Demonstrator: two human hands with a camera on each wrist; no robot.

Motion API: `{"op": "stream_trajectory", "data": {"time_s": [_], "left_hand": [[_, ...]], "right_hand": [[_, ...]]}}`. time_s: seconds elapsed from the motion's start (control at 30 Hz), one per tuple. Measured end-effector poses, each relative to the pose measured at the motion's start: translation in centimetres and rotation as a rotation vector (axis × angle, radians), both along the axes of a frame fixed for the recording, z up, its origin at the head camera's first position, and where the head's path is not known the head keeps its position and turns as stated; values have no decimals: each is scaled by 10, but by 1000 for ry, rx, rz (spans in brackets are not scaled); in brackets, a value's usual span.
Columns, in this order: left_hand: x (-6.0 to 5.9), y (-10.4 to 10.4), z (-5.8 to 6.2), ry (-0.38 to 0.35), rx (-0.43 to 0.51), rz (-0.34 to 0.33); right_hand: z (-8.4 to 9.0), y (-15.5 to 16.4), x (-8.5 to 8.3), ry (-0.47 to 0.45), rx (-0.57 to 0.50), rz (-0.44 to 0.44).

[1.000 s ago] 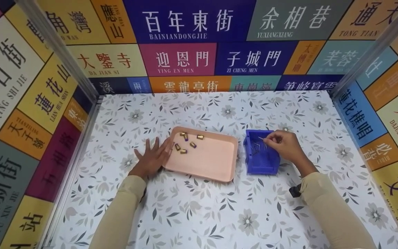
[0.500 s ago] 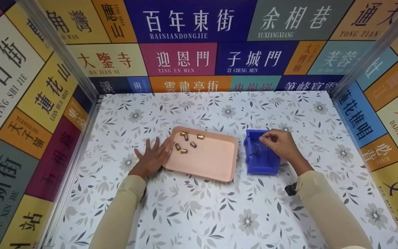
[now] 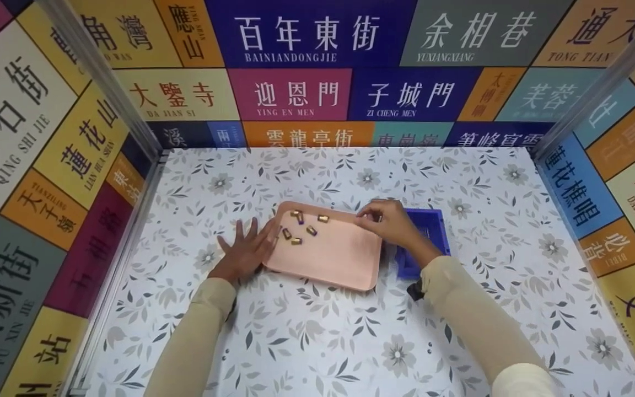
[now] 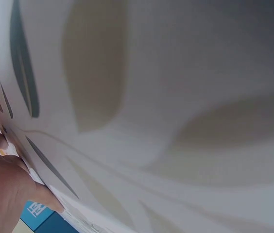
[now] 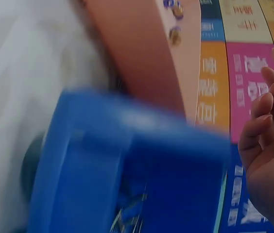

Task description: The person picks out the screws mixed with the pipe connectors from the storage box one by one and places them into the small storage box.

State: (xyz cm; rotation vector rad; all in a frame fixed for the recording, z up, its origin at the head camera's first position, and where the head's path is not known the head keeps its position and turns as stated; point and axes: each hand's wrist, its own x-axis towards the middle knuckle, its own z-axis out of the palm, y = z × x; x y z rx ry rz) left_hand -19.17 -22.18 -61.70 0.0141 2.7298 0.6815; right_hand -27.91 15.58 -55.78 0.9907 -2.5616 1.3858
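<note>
A pink tray [image 3: 339, 259] lies mid-table with several small brass cylinders [image 3: 301, 227] in its far left corner. My left hand [image 3: 248, 236] lies flat on the flowered table, fingers spread, touching the tray's left edge. My right hand [image 3: 362, 216] hovers over the tray's far right corner, fingertips pinched together on a thin metal pin too small to make out. Behind that wrist stands a blue bin [image 3: 434, 225]. In the right wrist view the bin [image 5: 127, 165] holds thin metal pins [image 5: 127, 221], with the tray [image 5: 142, 53] beyond and curled fingers [image 5: 265, 131] at the right.
Panels printed with coloured signs wall the table on the left, back and right, with metal posts at the corners. The flowered tablecloth [image 3: 323, 342] fills the near half. The left wrist view shows only blurred tablecloth and part of my left hand [image 4: 1, 189].
My right hand lifted out of the blue bin and moved left to the tray's far right corner, fingertips pinched. The left hand, tray and bin stayed put.
</note>
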Motion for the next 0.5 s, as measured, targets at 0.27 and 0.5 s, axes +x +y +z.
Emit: {"op": "stream_trajectory", "data": {"time_s": [0.27, 0.5], "left_hand": [[0, -2, 2, 30, 1, -28], [0, -1, 1, 5, -7, -13]], "right_hand": [[-2, -70, -5, -21, 115, 163], [-10, -108, -7, -51, 129, 201]]}}
